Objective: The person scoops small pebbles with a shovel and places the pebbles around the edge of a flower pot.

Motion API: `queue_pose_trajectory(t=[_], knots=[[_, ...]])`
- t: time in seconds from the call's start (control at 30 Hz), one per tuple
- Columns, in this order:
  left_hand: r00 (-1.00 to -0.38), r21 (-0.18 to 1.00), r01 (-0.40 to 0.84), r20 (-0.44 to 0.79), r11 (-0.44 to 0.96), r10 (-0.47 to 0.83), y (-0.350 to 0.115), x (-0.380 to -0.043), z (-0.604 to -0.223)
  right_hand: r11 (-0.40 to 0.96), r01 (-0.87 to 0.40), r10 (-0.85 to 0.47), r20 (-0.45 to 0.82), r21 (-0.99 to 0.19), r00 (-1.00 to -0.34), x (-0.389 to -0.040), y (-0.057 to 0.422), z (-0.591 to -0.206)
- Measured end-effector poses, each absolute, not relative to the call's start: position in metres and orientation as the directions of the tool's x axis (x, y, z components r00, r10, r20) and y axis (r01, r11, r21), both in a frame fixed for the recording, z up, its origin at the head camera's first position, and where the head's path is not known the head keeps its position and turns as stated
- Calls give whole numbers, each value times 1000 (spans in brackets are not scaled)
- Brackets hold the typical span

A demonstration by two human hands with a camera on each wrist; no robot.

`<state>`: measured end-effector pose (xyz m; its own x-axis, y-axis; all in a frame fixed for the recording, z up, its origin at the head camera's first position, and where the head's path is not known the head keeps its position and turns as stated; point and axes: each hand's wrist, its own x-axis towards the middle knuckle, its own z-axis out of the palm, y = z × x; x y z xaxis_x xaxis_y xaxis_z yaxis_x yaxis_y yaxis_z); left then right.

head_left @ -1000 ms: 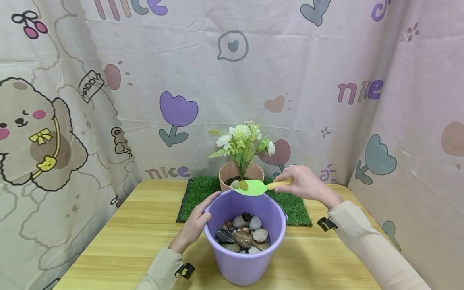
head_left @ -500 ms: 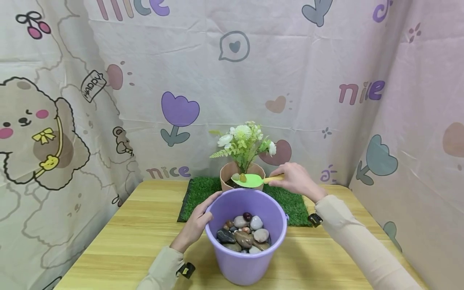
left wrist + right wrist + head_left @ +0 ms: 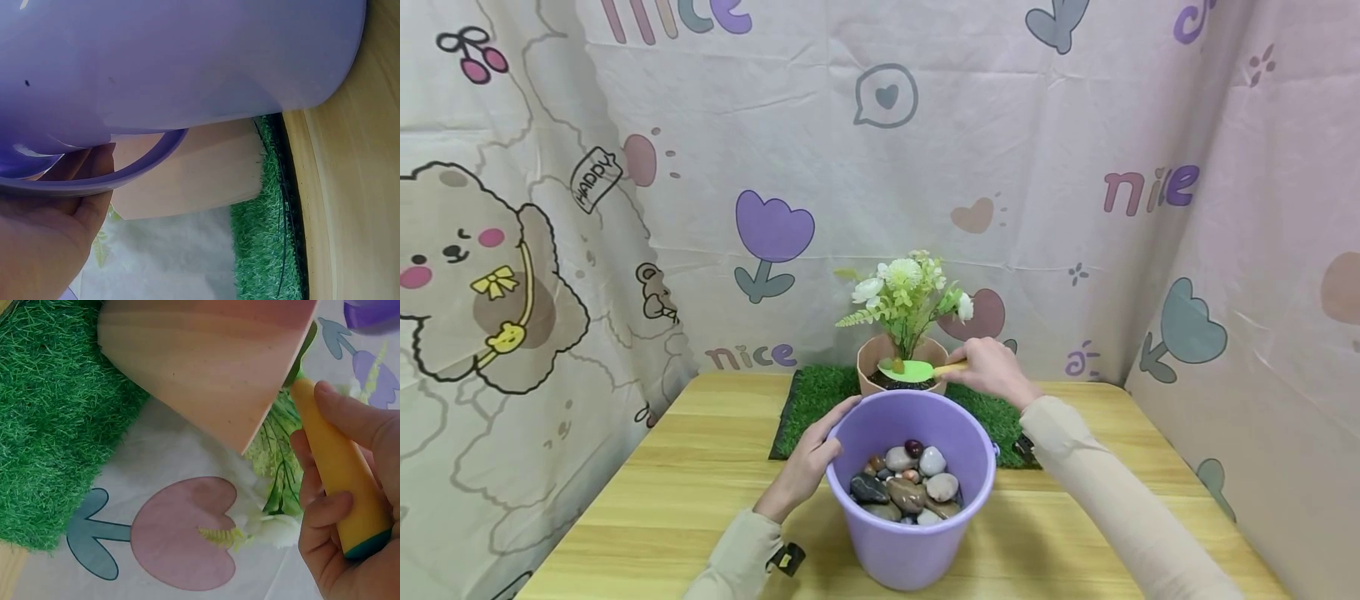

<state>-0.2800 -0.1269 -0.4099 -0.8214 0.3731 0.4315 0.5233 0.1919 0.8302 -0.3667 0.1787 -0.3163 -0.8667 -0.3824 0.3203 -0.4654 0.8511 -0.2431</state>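
Note:
My left hand [image 3: 808,458] grips the left side of a purple bucket [image 3: 904,554], its index finger lying along the rim. The left wrist view shows the bucket's handle [image 3: 140,164] crossing the fingers, partly hiding them. Several smooth stones [image 3: 904,493] lie inside. With my right hand [image 3: 996,371] I hold a small trowel by its yellow handle [image 3: 337,469]. Its green blade [image 3: 913,372] carries two small stones [image 3: 897,365], one pale and one amber, over the dark soil of a peach flowerpot [image 3: 867,379]. White flowers with green leaves [image 3: 902,292] stand in that pot.
The flowerpot stands on a green artificial-grass mat [image 3: 816,400], behind the bucket. Under everything is a wooden table [image 3: 685,467]. A printed cloth [image 3: 880,183] hangs at the back and both sides.
My right hand has moved left and forward, lowering the trowel with its two stones from above the bucket's far rim to the flowerpot. The left hand stays on the bucket.

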Motion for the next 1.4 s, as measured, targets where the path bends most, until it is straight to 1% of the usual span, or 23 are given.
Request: queue_pose_trajectory(t=[0.2, 0.33, 0.5, 0.97, 1.2, 1.4], knots=[[-824, 830, 522, 430, 198, 369, -127, -279, -410, 864, -438, -365, 289, -250, -885, -371, 166, -316], [-828, 829, 517, 422, 212, 369, -128, -278, -410, 869, -440, -379, 269, -227, -886, -372, 162, -316], [-824, 825, 523, 426, 214, 373, -127, -278, -410, 875, -437, -374, 280, -209, -884, -374, 161, -314], [-822, 824, 527, 432, 208, 371, -127, -279, -411, 868, -446, -385, 272, -218, -882, -378, 159, -313], [-822, 825, 526, 431, 207, 373, -127, -280, -411, 858, -459, -394, 278, -230, -876, -375, 163, -314], [-821, 823, 528, 433, 208, 372, -127, -280, -411, 822, -508, -427, 311, -256, -849, -371, 167, -315]])
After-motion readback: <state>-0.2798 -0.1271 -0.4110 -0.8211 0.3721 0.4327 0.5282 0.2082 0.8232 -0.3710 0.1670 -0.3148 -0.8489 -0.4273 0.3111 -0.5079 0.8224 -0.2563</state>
